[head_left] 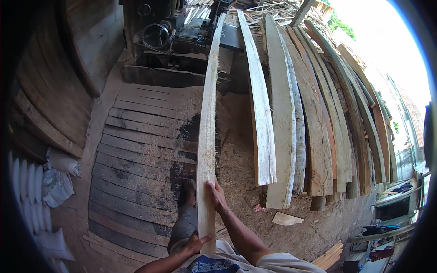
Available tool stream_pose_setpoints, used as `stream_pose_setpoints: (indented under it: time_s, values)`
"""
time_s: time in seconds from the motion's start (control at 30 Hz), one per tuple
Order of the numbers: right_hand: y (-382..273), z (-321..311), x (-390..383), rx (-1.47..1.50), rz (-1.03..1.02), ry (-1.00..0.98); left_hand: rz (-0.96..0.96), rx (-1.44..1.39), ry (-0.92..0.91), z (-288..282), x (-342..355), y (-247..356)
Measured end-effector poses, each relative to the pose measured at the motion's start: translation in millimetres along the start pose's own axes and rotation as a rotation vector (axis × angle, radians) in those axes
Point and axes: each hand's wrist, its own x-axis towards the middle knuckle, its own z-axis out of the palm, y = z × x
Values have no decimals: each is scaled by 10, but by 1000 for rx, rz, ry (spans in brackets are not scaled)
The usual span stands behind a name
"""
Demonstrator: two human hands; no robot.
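A long, pale wooden plank [207, 136] stretches away from my body to the sawmill machine [195, 34] at the far side. Near the plank's close end, my left hand [198, 242] grips it, with the thumb laid over its top face. Farther along, my right hand [216, 195] closes around the right edge, its thumb on the face and the other fingers partly hidden. The plank's far tip lies at the machine, beside a dark metal table [232, 36].
Several rough boards [318, 150] lie side by side on supports to the right, the nearest a narrow whitish one [261, 123]. A slatted wooden floor [136, 159] covered with sawdust is at left. White sacks [34, 195] line the left wall. A wood offcut [287, 219] lies on the ground.
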Motion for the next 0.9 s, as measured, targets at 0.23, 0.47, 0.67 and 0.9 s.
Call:
stream_pose_setpoints:
  time_s: [0.23,0.47,0.67,0.9]
  values:
    - [-817,100,1527,-11,-16,0,17,-33,-1,-403,1018,1445]
    - [-1579,154,2967,1,-1,24,53,2,17,-799,2245,2357]
    - [-2105,88,4280,-26,-18,24,52,-45,-2,-1016,3202,3337]
    - [-2581,-79,5548,-139,-98,-45,-63,40,18,-1384,4381,4625]
